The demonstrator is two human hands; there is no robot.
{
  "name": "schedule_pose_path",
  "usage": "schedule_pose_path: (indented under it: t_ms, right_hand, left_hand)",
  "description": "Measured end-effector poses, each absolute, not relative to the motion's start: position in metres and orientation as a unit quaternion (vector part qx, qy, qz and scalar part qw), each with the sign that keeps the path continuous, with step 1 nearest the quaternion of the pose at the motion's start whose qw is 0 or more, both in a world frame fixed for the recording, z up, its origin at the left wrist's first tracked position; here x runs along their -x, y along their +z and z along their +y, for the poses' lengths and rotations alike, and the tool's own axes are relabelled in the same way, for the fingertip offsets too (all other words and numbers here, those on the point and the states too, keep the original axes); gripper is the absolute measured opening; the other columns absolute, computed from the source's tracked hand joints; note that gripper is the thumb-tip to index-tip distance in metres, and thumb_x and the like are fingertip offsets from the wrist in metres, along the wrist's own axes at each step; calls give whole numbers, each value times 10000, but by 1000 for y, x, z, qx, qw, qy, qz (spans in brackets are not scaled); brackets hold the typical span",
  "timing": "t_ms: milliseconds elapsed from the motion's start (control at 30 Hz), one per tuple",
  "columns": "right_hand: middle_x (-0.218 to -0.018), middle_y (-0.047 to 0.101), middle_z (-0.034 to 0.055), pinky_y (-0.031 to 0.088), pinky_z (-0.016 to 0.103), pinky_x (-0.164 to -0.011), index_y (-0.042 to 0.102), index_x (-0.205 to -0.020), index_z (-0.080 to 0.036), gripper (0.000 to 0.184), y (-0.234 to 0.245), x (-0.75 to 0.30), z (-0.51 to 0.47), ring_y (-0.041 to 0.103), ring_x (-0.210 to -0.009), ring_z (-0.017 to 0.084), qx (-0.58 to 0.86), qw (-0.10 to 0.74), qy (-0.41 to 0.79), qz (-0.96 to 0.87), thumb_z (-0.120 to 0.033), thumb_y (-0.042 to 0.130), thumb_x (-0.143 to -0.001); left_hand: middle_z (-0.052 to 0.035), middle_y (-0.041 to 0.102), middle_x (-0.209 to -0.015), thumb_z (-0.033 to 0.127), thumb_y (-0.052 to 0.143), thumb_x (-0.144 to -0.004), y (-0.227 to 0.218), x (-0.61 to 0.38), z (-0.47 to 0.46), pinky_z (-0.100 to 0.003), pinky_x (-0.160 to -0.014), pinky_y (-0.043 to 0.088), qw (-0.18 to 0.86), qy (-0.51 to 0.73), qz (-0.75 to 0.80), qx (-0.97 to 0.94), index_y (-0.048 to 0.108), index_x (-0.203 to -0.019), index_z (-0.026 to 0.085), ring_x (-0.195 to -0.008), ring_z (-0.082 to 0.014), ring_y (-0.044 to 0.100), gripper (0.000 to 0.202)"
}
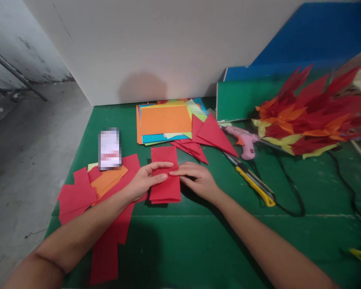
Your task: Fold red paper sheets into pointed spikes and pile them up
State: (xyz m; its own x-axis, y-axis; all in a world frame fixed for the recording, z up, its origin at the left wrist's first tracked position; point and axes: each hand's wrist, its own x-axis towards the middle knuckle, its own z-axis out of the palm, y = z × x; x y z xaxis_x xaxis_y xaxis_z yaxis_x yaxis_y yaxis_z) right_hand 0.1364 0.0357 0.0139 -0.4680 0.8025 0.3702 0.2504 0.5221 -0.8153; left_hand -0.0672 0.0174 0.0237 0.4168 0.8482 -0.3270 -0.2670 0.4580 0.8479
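Note:
A folded red paper (165,190) stands out in the middle of the green table, its layers showing at the near edge. My left hand (144,178) comes over its left side, thumb and index finger lying across the top face and the other fingers partly hidden. From the right, my right hand (200,178) grips the paper's right edge, index finger on top and thumb low beside it. The two index fingers nearly meet near the paper's middle. Loose red paper pieces (75,196) and orange paper pieces (108,182) lie under and beside my left forearm.
A phone (109,148) lies on the left papers. Behind are stacked coloured sheets (165,120) and folded red triangles (215,134). To the right lie a pink glue gun (243,138) with a black cord, a yellow box cutter (254,184) and a red-orange paper bouquet (301,116).

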Motion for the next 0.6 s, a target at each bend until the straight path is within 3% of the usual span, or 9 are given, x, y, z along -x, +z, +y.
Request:
schedule_pose_path:
  t_ms: [167,367,500,600]
  right_hand:
    - [-848,719,42,501,343,-745,745,-891,-297,169,14,-138,35,638,-803,181,340,384,375,-772,-313,579,-863]
    - [-786,691,47,493,336,-730,719,-743,-239,166,15,-139,34,630,-769,187,370,396,452,-708,-396,680,-779]
    - [-685,617,18,458,298,-640,619,-620,-206,271,17,-137,34,570,-664,154,392,405,491,-664,-409,649,-796]
    - [-661,571,3,425,274,-619,570,-604,-196,283,19,-137,34,528,-646,135,391,412,504,-651,-368,626,-821]
  left_hand:
    - [-62,666,-1151,368,710,-766,23,66,17,-310,-842,501,723,400,408,-388,697,-1035,214,-962,-200,649,310]
    - [-40,697,-1027,507,606,-821,27,66,16,-288,-813,495,702,407,430,-397,707,-1027,218,-949,-209,637,368]
    - [-69,685,-1030,647,536,-799,21,67,17,-346,-861,480,697,421,407,-414,691,-1059,206,-963,-245,627,535]
    - [-76,656,-1064,648,639,-716,11,70,18,-347,-891,460,674,442,394,-443,697,-1019,208,-986,-238,603,537]
